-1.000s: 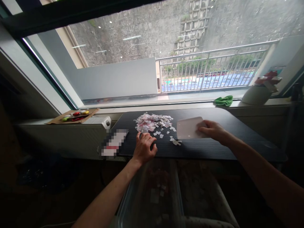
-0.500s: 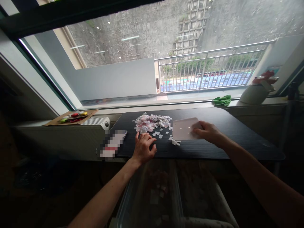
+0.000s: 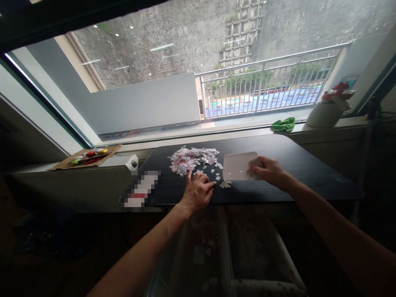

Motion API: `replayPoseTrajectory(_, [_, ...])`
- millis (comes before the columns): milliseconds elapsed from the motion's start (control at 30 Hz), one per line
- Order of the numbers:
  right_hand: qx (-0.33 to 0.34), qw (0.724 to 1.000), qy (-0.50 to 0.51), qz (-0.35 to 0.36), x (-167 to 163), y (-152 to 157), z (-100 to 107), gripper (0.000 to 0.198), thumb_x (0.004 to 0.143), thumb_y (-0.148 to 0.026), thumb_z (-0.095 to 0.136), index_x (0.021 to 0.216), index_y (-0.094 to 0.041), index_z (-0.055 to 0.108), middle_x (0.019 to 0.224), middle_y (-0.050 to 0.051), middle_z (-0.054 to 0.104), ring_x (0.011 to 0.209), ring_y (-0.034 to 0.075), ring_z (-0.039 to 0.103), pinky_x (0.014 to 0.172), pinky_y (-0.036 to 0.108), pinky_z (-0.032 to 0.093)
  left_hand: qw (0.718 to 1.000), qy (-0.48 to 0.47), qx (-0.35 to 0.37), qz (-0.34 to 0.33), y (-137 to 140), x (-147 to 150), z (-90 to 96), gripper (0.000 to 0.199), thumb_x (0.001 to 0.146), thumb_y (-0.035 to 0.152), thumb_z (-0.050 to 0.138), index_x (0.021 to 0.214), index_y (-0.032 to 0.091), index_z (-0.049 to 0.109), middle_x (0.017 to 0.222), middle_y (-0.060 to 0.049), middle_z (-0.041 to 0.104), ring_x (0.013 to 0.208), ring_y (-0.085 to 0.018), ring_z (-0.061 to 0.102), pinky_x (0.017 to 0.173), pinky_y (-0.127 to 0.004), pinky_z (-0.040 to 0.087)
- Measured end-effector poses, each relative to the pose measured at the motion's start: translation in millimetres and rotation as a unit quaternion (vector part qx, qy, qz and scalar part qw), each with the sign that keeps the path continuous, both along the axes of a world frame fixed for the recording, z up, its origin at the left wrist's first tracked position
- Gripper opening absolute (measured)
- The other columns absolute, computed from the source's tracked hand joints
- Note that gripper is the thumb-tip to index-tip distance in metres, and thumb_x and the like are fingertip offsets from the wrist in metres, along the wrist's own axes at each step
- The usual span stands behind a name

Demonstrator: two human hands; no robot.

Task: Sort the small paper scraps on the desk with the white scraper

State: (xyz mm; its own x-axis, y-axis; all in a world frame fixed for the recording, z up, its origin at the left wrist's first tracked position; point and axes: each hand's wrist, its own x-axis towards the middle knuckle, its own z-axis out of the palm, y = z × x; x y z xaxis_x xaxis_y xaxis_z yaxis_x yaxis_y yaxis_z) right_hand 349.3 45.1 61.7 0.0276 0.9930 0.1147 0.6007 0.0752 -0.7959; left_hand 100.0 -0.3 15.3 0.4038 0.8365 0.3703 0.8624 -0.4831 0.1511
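Observation:
My right hand [image 3: 271, 171] grips the right end of a flat, pale rectangular board [image 3: 237, 166] with rounded corners, tilted over the black table. My left hand [image 3: 199, 190] is low over the table's near side, palm down and fingers apart, just in front of a heap of small paper scraps [image 3: 185, 160]. Between the two hands lie loose scraps [image 3: 225, 184], close to the board's lower left corner. Whether the left fingertips touch any paper I cannot tell.
Left of the table is a blurred-out flat object [image 3: 140, 190]. Behind it, a radiator [image 3: 119, 162] has a brown sheet [image 3: 66, 162] beside it. A green cloth [image 3: 284, 124] and a spray bottle [image 3: 328, 109] stand on the sill. Below the table sits a clear bin [image 3: 227, 255] with paper pieces inside.
My left hand has moved right, away from the front of the heap and closer to the loose scraps. The board remains in my right hand, almost unmoved. The view has shifted slightly.

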Motion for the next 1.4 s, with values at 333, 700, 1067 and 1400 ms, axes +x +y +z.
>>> replayPoseTrajectory(333, [-0.01, 1.0, 0.029, -0.009, 5, -3, -2, 0.009, 0.068, -0.023, 0.061, 0.076, -0.018, 0.064, 0.07, 0.003, 0.065, 0.059, 0.014, 0.055, 0.049, 0.023, 0.042, 0.994, -0.03, -0.083, 0.069, 20, 10, 14.6, 0.009, 0.077, 0.027, 0.063, 0.079, 0.021, 0.069, 0.084, -0.004, 0.07, 0.096, -0.025, 0.057, 0.105, -0.058, 0.029])
replayPoseTrajectory(700, [0.038, 0.99, 0.114, -0.071, 7, 4, -43, 0.021, 0.068, -0.034, 0.058, 0.08, -0.018, 0.062, 0.077, 0.003, 0.065, 0.073, 0.019, 0.058, 0.063, 0.028, 0.044, 0.998, 0.028, -0.033, 0.052, 17, 9, 16.9, 0.02, 0.08, 0.017, 0.053, 0.07, 0.02, 0.069, 0.075, -0.006, 0.07, 0.089, -0.025, 0.061, 0.107, -0.055, 0.029])
replayPoseTrajectory(1067, [0.052, 0.991, 0.11, -0.054, 7, 0, -47, 0.022, 0.069, -0.037, 0.058, 0.082, -0.02, 0.062, 0.076, 0.002, 0.063, 0.071, 0.018, 0.056, 0.064, 0.028, 0.042, 0.962, -0.224, -0.109, 0.116, 13, -17, 6.4, 0.011, 0.078, 0.021, 0.057, 0.075, 0.018, 0.067, 0.078, -0.002, 0.07, 0.082, -0.018, 0.064, 0.081, -0.031, 0.049])
replayPoseTrajectory(1400, [0.037, 0.976, 0.212, -0.02, 10, 2, -53, 0.015, 0.064, -0.031, 0.055, 0.071, -0.02, 0.063, 0.068, 0.0, 0.064, 0.064, 0.016, 0.057, 0.055, 0.026, 0.043, 0.98, -0.155, 0.029, 0.125, 11, -39, 12.1, 0.013, 0.078, 0.018, 0.056, 0.084, 0.022, 0.067, 0.088, -0.002, 0.07, 0.094, -0.022, 0.061, 0.094, -0.041, 0.043])
